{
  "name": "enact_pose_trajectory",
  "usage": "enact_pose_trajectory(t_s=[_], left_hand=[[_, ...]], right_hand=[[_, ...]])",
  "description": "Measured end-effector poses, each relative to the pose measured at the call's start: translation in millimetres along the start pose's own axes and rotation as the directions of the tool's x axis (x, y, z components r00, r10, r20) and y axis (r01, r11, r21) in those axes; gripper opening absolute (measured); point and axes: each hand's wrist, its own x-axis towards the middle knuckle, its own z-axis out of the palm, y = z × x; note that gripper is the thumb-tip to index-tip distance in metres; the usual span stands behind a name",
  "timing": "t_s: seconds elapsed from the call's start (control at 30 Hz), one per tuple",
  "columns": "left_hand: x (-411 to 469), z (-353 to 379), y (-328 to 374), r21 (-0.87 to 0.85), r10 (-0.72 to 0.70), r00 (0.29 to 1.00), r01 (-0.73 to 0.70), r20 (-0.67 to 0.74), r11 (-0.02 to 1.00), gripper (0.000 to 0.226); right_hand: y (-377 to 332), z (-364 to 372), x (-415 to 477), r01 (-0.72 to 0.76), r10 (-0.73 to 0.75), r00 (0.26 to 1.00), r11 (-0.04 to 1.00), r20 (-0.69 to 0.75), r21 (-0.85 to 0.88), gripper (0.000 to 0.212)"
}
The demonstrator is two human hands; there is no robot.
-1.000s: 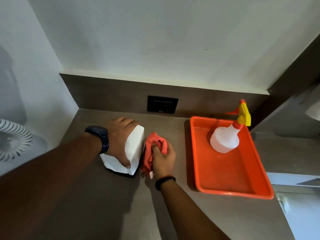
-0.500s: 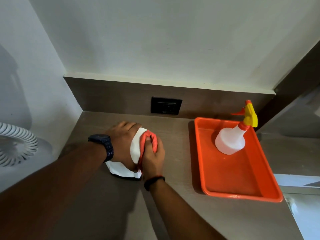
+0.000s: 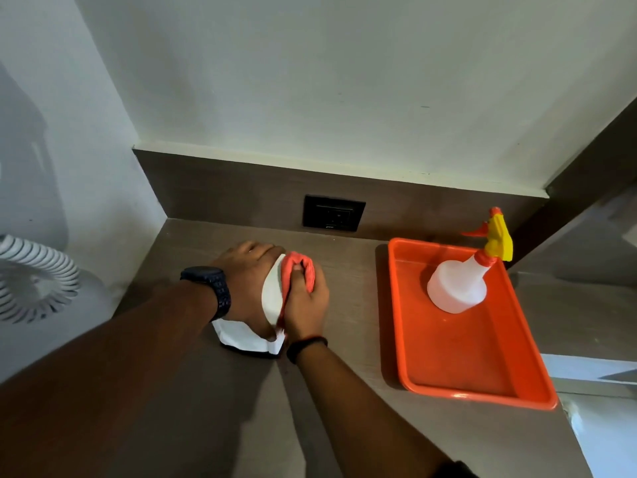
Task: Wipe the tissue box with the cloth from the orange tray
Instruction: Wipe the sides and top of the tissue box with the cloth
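Note:
A white tissue box (image 3: 241, 338) stands on the brown counter, left of centre. My left hand (image 3: 246, 281) lies over its top and left side, holding it in place. My right hand (image 3: 306, 303) is closed around a bunched orange cloth (image 3: 300, 267) and presses it against the box's right face near the top far corner. Most of the box is hidden under the two hands. The orange tray (image 3: 458, 367) sits on the counter to the right, apart from the hands.
A white spray bottle (image 3: 458, 286) with a yellow and orange trigger stands in the tray's far end. A black wall socket (image 3: 333, 217) is in the backsplash behind the box. A white coiled cord (image 3: 32, 277) hangs at the left wall. The counter's right edge runs just past the tray.
My right hand brought the cloth from beside the box onto its right face and slid it toward the far top corner. My left hand stayed on the box.

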Motion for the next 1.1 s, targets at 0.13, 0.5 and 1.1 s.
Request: enact_pose_trajectory(t_s=[0.13, 0.5, 1.1], left_hand=[[-0.5, -2.0, 0.6, -0.005, -0.047, 0.999, 0.048, 0.017, 0.999, 0.136], [-2.5, -6.5, -1.1, -0.032, -0.089, 0.995, 0.091, 0.047, 0.995, 0.132], [-1.9, -11.2, 2.4, -0.044, -0.121, 0.989, 0.125, 0.082, 0.991, 0.136]], right_hand=[[7.7, -1.3, 9.2, -0.205, 0.205, 0.979, 0.979, -0.023, -0.016, 0.025], [-3.4, 2.3, 2.7, -0.013, 0.014, 1.000, 0.997, 0.023, -0.078, 0.031], [0.6, 0.3, -2.3, -0.220, 0.220, 0.975, 0.975, -0.001, -0.028, 0.027]])
